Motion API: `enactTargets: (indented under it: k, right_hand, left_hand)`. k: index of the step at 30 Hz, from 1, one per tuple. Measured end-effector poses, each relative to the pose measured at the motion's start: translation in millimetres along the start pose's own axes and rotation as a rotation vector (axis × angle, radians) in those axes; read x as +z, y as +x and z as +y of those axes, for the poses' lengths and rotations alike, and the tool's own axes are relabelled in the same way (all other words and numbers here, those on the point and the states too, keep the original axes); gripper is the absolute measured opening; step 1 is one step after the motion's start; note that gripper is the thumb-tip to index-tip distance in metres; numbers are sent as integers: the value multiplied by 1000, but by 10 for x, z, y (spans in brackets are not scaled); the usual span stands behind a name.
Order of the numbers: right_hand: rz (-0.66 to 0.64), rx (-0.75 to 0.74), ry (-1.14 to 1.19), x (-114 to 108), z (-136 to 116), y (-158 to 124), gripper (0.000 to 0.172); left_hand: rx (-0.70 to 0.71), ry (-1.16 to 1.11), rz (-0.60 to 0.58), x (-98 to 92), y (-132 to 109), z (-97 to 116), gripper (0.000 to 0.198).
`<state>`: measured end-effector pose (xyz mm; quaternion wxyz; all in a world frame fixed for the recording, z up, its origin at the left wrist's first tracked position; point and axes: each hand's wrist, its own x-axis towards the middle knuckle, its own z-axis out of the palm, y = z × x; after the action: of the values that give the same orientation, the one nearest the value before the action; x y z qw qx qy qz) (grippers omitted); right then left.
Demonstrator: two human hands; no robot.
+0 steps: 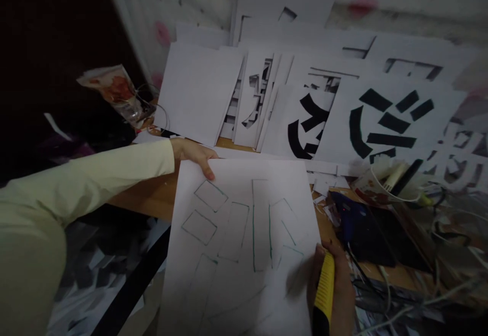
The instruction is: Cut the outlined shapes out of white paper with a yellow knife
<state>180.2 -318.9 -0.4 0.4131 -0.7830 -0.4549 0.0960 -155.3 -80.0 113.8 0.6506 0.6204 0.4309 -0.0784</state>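
The lower end of the yellow knife [324, 287] runs out of the bottom edge of the view, and its blade tip is lost in shadow against the white sheet [244, 254]. The right hand [342, 295] has its grip closed around that knife at the sheet's lower right corner. The left hand [194, 155] lies on the sheet's upper left corner with the thumb on top; whether its fingers curl under the edge I cannot tell, so its grip stays unclear. The sheet lies on the wooden surface [152, 196], its near part overhanging the edge, and carries faint green-lined outlines.

To the right a blurred cup-like container [368, 186] holds a pale fork-like piece and a dark stick. Just beside the sheet on that side lie a blue tool [348, 216], a black mat [385, 239] and tangled wires [450, 234].

Behind, stencil sheets [385, 117] with cut-out shapes lean against the wall, overlapping one another. A crumpled packet [114, 89] sits far left. Paper scraps [95, 270] lie dimly below the surface's edge.
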Motion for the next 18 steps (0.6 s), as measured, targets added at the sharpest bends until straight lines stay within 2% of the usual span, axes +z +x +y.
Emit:
enactTargets:
  k: [4,8,11,13,15,18]
  right_hand:
    - [-15,49,-20,13,127,27,83]
    - [-58,153,-17,-26,225,56,91]
    - [-82,230,-20,-78,223,53,102]
    - [-79,247,-25,-98,213,41,103]
    - [-74,216,-10,-99,213,26,98]
    - [-71,160,11,-77,222,10,85]
  left_hand:
    - [2,-20,5,-85,-69,-50,36]
    - [131,-225,116,-86,-167,-315,51]
    - [228,-458,263,147,-201,-528,70]
    - [246,-568,375,390,-195,-604,72]
    - [232,-614,475,635,-174,-614,66]
    - [198,-657,537,899,-124,-553,69]
